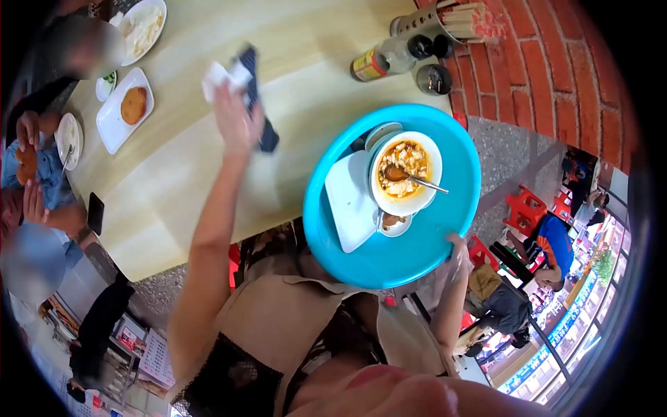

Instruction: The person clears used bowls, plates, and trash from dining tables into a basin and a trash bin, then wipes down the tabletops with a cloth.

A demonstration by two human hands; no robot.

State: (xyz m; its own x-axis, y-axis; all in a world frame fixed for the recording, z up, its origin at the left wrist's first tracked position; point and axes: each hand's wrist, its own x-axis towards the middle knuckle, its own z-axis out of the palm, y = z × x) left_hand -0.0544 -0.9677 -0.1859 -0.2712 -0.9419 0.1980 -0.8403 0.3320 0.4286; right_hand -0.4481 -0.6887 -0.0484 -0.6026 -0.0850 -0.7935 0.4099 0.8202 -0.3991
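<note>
My left hand is pressed on the table, its fingers on a dark cloth and a crumpled white tissue. At the table's edge my right hand, in a clear plastic glove, grips the rim of a round turquoise basin. Inside the basin a white bowl of reddish soup with white pieces and a spoon rests on stacked dishes. Beside it lie a white rectangular plate and a small dish with brown scraps.
Diners sit at the left, near a plate with a round fried cake, a bowl and a phone. By the brick wall stand a sauce bottle, jars and a chopstick holder. Red stools are at right.
</note>
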